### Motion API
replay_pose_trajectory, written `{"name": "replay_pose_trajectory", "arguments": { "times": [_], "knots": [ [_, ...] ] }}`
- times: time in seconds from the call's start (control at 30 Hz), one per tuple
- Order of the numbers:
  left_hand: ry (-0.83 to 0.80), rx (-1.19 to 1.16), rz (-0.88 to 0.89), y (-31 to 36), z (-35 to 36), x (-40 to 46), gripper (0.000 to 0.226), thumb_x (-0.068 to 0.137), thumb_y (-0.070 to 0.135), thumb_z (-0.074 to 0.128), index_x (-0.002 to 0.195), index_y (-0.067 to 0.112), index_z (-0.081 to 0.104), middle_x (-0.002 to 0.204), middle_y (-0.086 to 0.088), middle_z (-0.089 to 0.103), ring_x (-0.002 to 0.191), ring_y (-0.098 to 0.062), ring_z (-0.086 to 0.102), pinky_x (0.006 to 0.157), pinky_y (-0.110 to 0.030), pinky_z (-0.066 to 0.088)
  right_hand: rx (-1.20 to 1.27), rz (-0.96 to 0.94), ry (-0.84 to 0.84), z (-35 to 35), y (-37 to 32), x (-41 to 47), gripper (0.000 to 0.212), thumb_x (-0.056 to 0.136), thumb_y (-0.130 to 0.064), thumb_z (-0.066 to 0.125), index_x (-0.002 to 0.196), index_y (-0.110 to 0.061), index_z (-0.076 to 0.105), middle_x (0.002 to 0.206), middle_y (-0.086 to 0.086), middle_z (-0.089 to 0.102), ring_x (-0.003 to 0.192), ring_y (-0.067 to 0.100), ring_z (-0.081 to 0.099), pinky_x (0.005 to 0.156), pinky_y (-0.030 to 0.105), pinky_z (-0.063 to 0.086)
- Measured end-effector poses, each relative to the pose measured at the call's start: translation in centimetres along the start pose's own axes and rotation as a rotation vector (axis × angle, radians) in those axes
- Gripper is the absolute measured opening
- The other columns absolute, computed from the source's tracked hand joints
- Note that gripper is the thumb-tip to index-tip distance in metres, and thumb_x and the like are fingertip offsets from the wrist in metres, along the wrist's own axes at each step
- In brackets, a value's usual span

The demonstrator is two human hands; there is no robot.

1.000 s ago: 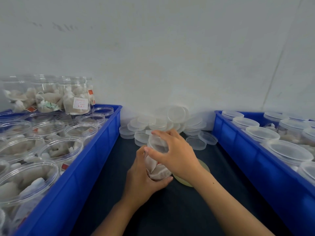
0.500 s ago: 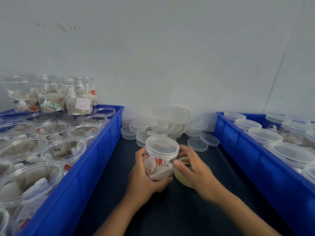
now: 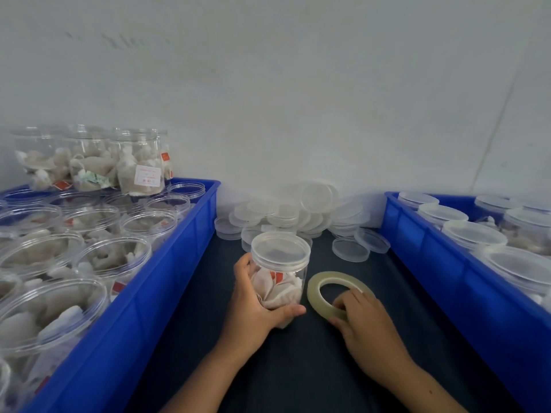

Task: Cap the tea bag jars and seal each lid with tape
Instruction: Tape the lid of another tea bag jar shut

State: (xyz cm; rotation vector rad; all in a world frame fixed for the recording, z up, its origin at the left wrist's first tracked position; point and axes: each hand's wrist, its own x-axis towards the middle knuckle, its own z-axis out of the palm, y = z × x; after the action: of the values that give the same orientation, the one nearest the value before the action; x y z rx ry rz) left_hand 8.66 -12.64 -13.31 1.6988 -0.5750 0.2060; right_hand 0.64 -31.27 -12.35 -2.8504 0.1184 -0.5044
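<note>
Gripping the capped jar [image 3: 280, 272], left hand [image 3: 253, 305]; right hand [image 3: 362, 318] pinching tape roll [image 3: 323, 289].

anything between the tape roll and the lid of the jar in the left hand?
Nothing visible. The tape roll lies flat on the dark mat, gripped by the right hand, just right of the capped jar that the left hand holds upright. The lid is bare on top; the loose lids sit behind.

Two bare forearms, left hand [image 3: 253, 311], right hand [image 3: 365, 326], no sleeves
</note>
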Motion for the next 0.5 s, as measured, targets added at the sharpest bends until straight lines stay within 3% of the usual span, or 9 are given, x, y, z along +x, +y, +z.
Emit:
{"name": "replay_pose_trajectory", "arguments": {
  "times": [0.1, 0.2, 0.27, 0.33, 0.4, 0.5],
  "knots": [
    [0.174, 0.028, 0.074, 1.1, 0.2, -0.4, 0.107, 0.049, 0.059, 0.083, 0.135, 0.031, 0.027, 0.144, 0.004, 0.035, 0.133, -0.013, 0.040, 0.111, -0.042, 0.038, 0.193, 0.088, 0.060, -0.4, 0.1, -0.3, 0.004, 0.096, -0.033, 0.053, 0.094, -0.031, 0.051, 0.089, -0.013, 0.056, 0.083, 0.004, 0.049, 0.073, 0.018, 0.039],
    [0.453, 0.393, 0.407, 2.3, 0.0, -0.5, 0.082, 0.071, 0.058, 0.071, 0.131, 0.013, 0.037, 0.133, -0.009, 0.042, 0.124, -0.023, 0.043, 0.102, -0.036, 0.037, 0.485, 0.150, 0.029, -1.1, -0.1, -0.5, 0.008, 0.096, -0.030, 0.053, 0.089, -0.028, 0.049, 0.079, -0.002, 0.059, 0.066, 0.006, 0.051, 0.058, 0.020, 0.041],
    [0.538, 0.601, 0.637, 3.0, 0.2, -0.8, 0.052, 0.080, 0.045, 0.065, 0.115, 0.012, 0.048, 0.116, -0.006, 0.049, 0.106, -0.022, 0.048, 0.088, -0.030, 0.035, 0.573, 0.180, -0.036, -1.7, -0.2, -0.7, 0.009, 0.095, -0.033, 0.054, 0.090, -0.027, 0.053, 0.082, -0.002, 0.061, 0.068, 0.005, 0.053, 0.062, 0.020, 0.042],
    [0.400, 0.700, 0.794, 3.5, 0.9, -1.3, 0.019, 0.086, 0.027, 0.061, 0.101, 0.020, 0.052, 0.100, 0.002, 0.050, 0.088, -0.016, 0.050, 0.077, -0.025, 0.036, 0.585, 0.187, -0.098, -2.1, -0.1, -0.9, 0.012, 0.095, -0.037, 0.052, 0.091, -0.028, 0.059, 0.084, -0.004, 0.063, 0.074, 0.007, 0.057, 0.067, 0.024, 0.044],
    [0.136, 0.689, 0.836, 3.5, 1.7, -1.9, 0.012, 0.086, 0.015, 0.058, 0.095, 0.022, 0.056, 0.091, 0.007, 0.054, 0.080, -0.008, 0.051, 0.070, -0.021, 0.043, 0.617, 0.161, -0.115, -2.4, -0.3, -1.2, 0.018, 0.096, -0.037, 0.050, 0.090, -0.026, 0.063, 0.079, -0.004, 0.061, 0.069, 0.006, 0.054, 0.066, 0.025, 0.042],
    [-0.105, 0.510, 0.608, 3.7, 2.4, -2.3, 0.014, 0.090, 0.027, 0.055, 0.103, 0.023, 0.059, 0.093, 0.012, 0.058, 0.080, 0.000, 0.055, 0.069, -0.012, 0.048, 0.787, 0.118, -0.104, -2.7, -0.9, -1.4, 0.022, 0.097, -0.028, 0.050, 0.088, -0.012, 0.062, 0.075, 0.002, 0.054, 0.066, 0.012, 0.048, 0.066, 0.034, 0.040]
  ]
}}
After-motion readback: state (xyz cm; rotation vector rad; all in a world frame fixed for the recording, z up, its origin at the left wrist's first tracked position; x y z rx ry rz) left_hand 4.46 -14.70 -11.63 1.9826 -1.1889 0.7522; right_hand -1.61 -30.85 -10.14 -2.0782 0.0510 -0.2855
